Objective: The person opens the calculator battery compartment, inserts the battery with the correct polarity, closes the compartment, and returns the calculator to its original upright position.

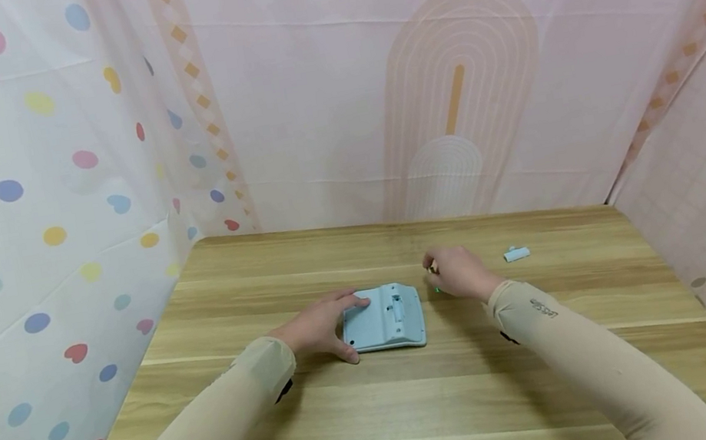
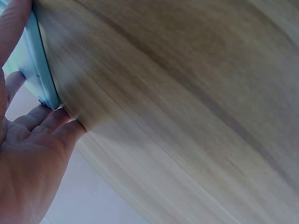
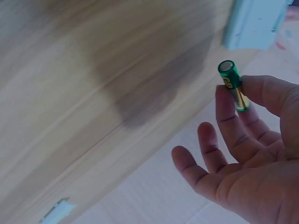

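Observation:
A light-blue calculator [image 1: 371, 326] lies on its face on the table, its battery compartment [image 1: 398, 307] uncovered. My left hand [image 1: 322, 328] holds it by the left side, thumb at the near edge and a finger over its back. In the left wrist view the calculator's edge [image 2: 42, 65] shows between thumb and fingers. To the right of the calculator, my right hand [image 1: 460, 274] pinches a small green and gold battery [image 3: 233, 85] between thumb and fingers, above the table. The other fingers of that hand are spread loosely.
A small light-blue battery cover [image 1: 516, 253] lies on the wooden table [image 1: 386, 417] to the right of my right hand. Patterned curtains [image 1: 305, 103] hang behind the table and at both sides.

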Tool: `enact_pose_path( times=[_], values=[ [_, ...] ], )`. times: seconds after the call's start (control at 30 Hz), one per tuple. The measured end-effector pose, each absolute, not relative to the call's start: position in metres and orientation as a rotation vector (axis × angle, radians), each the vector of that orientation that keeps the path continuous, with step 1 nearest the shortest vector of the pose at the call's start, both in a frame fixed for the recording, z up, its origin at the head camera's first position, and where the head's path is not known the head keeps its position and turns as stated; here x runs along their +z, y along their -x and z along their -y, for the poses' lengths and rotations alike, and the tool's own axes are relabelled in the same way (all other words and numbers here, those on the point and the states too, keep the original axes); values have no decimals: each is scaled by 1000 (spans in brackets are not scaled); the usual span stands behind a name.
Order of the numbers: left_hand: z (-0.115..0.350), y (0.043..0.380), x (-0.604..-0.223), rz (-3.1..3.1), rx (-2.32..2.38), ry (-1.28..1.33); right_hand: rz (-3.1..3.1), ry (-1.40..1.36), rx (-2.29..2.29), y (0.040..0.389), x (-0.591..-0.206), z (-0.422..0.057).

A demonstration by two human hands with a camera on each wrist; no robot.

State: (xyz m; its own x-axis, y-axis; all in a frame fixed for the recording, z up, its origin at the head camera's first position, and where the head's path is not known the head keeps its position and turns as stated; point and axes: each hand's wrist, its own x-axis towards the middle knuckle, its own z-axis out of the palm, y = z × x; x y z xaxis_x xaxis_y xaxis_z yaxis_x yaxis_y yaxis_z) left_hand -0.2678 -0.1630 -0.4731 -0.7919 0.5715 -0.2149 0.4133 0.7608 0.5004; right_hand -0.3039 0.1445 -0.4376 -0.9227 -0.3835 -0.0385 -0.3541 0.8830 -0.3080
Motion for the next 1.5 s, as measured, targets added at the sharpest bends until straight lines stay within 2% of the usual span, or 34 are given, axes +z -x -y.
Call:
enact_pose_path(
  times=[0.27,0.63,1.5],
  values=[
    [163,268,-472,-2601,620,-744,-2946,646,-658,297,-434,-131],
    [162,267,-471,-2597,621,-730,-2882,598,-939,288,-439,-118],
    [164,270,-475,-2593,628,-758,-2858,679,-939,277,-450,-99]
  ],
)
